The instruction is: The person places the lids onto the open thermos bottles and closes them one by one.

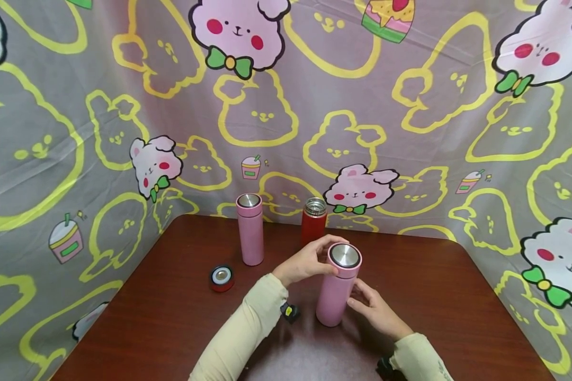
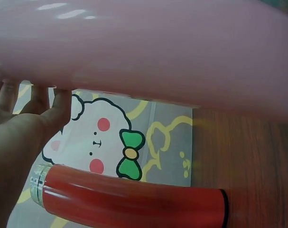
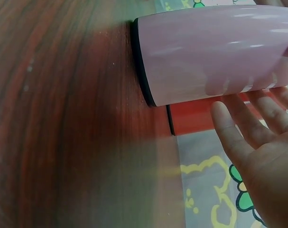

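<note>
A pink thermos bottle (image 1: 334,296) with a steel-topped lid stands near the middle of the table, close to the person. My left hand (image 1: 307,262) holds it around the lid, thumb on the near side and fingers on the far side. Lower down, my right hand (image 1: 378,309) is at the bottle's right side, its fingers extended along the body. In the right wrist view those fingers (image 3: 250,116) lie against or very near the pink wall; contact is hard to tell. Behind stands a red thermos bottle (image 1: 313,225) without a lid, its steel neck exposed.
A second pink thermos bottle (image 1: 251,235), lid on, stands at the back left. The red-and-black lid (image 1: 222,278) lies on the brown table (image 1: 171,312) with its inside facing up. A patterned cloth (image 1: 267,159) hangs around the table's back and sides.
</note>
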Demonstrator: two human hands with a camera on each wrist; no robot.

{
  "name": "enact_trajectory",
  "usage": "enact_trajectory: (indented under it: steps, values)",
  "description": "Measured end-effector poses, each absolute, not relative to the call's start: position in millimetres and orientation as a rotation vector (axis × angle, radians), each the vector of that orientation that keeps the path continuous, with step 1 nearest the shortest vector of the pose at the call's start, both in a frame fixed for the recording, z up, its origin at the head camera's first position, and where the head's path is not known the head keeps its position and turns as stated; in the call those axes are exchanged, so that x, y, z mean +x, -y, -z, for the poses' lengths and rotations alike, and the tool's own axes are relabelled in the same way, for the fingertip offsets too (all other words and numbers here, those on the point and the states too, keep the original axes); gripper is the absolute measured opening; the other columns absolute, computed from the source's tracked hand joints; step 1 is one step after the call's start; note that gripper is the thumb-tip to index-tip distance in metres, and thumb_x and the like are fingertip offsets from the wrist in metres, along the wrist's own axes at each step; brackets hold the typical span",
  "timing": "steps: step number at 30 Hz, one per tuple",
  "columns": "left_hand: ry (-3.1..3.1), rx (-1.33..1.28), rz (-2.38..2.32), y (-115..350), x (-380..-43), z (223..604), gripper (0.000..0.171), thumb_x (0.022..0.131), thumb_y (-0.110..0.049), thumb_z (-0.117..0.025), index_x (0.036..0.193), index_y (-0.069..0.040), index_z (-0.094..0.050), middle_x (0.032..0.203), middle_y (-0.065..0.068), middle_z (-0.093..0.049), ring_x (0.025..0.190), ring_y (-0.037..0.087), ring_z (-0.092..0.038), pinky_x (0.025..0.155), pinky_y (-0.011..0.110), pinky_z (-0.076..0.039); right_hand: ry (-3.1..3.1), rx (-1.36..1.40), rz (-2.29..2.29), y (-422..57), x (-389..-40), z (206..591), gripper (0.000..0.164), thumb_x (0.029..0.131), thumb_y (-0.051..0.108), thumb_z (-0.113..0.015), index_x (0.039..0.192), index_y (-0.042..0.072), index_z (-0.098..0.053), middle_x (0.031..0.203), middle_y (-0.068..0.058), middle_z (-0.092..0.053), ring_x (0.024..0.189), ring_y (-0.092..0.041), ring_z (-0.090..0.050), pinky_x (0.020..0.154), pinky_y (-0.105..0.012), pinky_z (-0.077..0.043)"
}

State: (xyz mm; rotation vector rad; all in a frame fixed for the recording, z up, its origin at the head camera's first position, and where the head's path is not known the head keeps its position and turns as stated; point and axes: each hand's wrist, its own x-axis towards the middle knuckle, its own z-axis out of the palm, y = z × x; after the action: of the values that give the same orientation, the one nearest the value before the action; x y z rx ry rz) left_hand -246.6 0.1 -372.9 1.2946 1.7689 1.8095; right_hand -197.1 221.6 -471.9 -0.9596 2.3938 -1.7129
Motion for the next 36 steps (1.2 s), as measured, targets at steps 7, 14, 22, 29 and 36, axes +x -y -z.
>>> enact_trajectory:
  steps: [7, 14, 22, 29, 36]
  values:
    - [-1.767, 1.294, -1.814, 1.3, -237.8, 370.3, 0.063, 0.081, -0.025, -0.063, 0.131, -0.002, -0.034, 0.118, -0.001, -0.050, 0.105, 0.012, -0.048, 0.087, 0.032, -0.040, -2.410, -0.955, 1.722, -218.9, -192.4, 464.0, 0.039, 0.089, 0.004, -0.048, 0.127, 0.005, -0.039, 0.117, -0.012, -0.051, 0.107, -0.017, -0.049, 0.087, -0.030, -0.040]
    - [-1.851, 1.218, -1.833, -3.3, -233.4, 380.9, 0.062, 0.084, -0.018, -0.057, 0.137, -0.014, -0.026, 0.132, -0.001, -0.040, 0.115, 0.011, -0.040, 0.092, 0.028, -0.035, -2.431, -0.938, 1.706, -217.1, -188.2, 455.9, 0.040, 0.089, 0.002, -0.048, 0.127, 0.002, -0.038, 0.118, -0.015, -0.050, 0.107, -0.020, -0.049, 0.087, -0.036, -0.040]
    - [-2.125, 1.004, -1.901, -12.7, -228.3, 390.0, 0.068, 0.072, -0.023, -0.073, 0.130, -0.024, -0.037, 0.119, -0.006, -0.048, 0.102, 0.009, -0.050, 0.082, 0.025, -0.043, -2.426, -0.940, 1.701, -220.9, -195.5, 472.2, 0.040, 0.090, 0.008, -0.047, 0.129, 0.008, -0.038, 0.119, -0.011, -0.050, 0.108, -0.018, -0.048, 0.087, -0.027, -0.040]
    - [-2.132, 0.965, -1.980, -15.2, -226.2, 390.5, 0.059, 0.068, -0.018, -0.076, 0.119, -0.024, -0.045, 0.110, -0.007, -0.053, 0.097, 0.009, -0.054, 0.079, 0.026, -0.044, -2.417, -0.933, 1.721, -221.0, -195.2, 472.8, 0.039, 0.090, 0.010, -0.048, 0.128, 0.009, -0.038, 0.119, -0.011, -0.050, 0.108, -0.018, -0.048, 0.087, -0.026, -0.040]
    - [-2.106, 0.959, -1.981, -10.6, -216.9, 376.0, 0.055, 0.070, -0.014, -0.074, 0.118, -0.019, -0.047, 0.107, -0.007, -0.055, 0.093, 0.009, -0.054, 0.078, 0.027, -0.045, -2.420, -0.950, 1.716, -220.0, -194.5, 471.9, 0.038, 0.090, 0.010, -0.048, 0.128, 0.008, -0.039, 0.117, -0.011, -0.051, 0.107, -0.018, -0.049, 0.087, -0.025, -0.040]
